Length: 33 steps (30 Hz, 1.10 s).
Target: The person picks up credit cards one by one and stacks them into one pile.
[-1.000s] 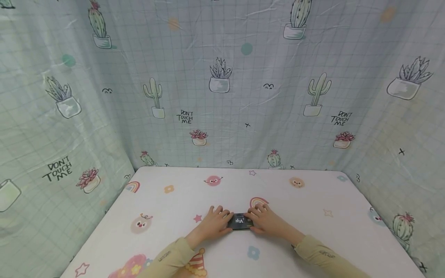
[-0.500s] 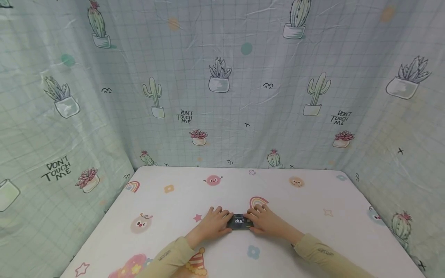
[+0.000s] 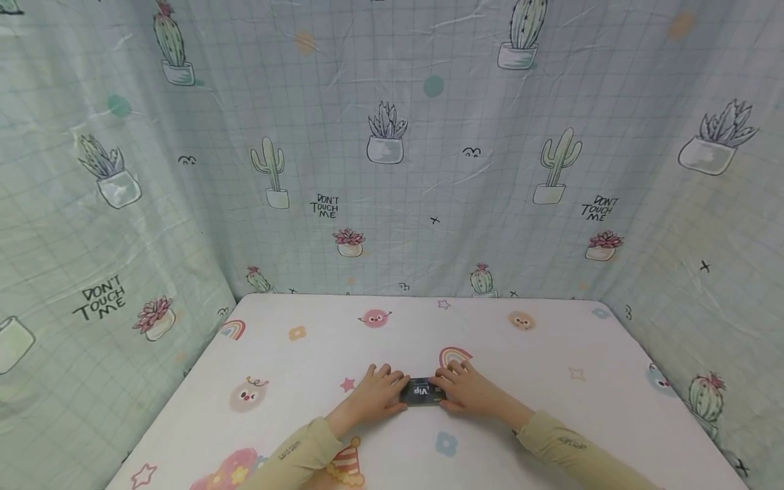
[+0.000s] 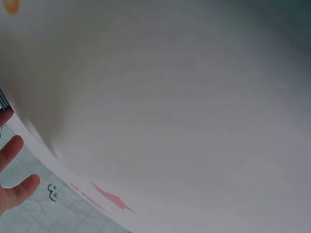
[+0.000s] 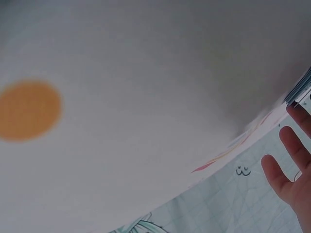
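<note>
A small stack of dark cards [image 3: 422,392] lies near the middle of the table in the head view, its top card printed with "Vip" that reads upside down. My left hand [image 3: 375,396] grips its left end between thumb and index finger. At the right end, my right hand [image 3: 470,390] pinches it the same way. Layered edges of the stack show at the border of the left wrist view [image 4: 3,101] and right wrist view. The other fingers [image 5: 293,148] of my right hand stand spread away from the cards; those of my left do likewise.
A white table [image 3: 514,449] with printed cartoon faces, stars and rainbows lies under both hands. Behind it and along both sides hangs a cactus-patterned cloth [image 3: 416,197]. Beige sleeves [image 3: 300,452] cover both forearms.
</note>
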### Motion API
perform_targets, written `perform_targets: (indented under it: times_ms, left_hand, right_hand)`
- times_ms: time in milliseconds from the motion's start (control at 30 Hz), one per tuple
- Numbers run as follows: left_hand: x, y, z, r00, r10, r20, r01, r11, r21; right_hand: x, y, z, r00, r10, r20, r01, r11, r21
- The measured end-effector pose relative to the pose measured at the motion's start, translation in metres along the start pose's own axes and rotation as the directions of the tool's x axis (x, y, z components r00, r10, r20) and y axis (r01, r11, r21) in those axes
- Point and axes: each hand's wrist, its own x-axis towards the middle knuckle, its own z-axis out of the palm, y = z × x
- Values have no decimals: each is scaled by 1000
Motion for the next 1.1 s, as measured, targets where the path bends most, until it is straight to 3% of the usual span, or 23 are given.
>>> perform_targets:
  times_ms: [300, 600, 800, 933, 1100]
  left_hand:
    - [-2, 0, 4, 996, 37, -81, -37, 999, 9]
    - [1, 0, -4, 1000, 12, 6, -12, 1000, 3]
    - [1, 0, -4, 1000, 16, -7, -16, 1000, -11]
    - [0, 0, -5, 1000, 12, -26, -13, 999, -42]
    - [-3, 1, -6, 1000, -15, -24, 13, 998, -65]
  right_hand:
    - [0, -1, 2, 1000, 2, 1, -2, 1000, -12]
    - [-1, -2, 4, 1000, 4, 6, -4, 1000, -31]
    - [-2, -2, 4, 1000, 1, -10, -2, 1000, -30]
    - [-4, -2, 4, 1000, 29, 7, -29, 999, 16]
    - [-7, -5, 0, 988, 119, 96, -132, 981, 143]
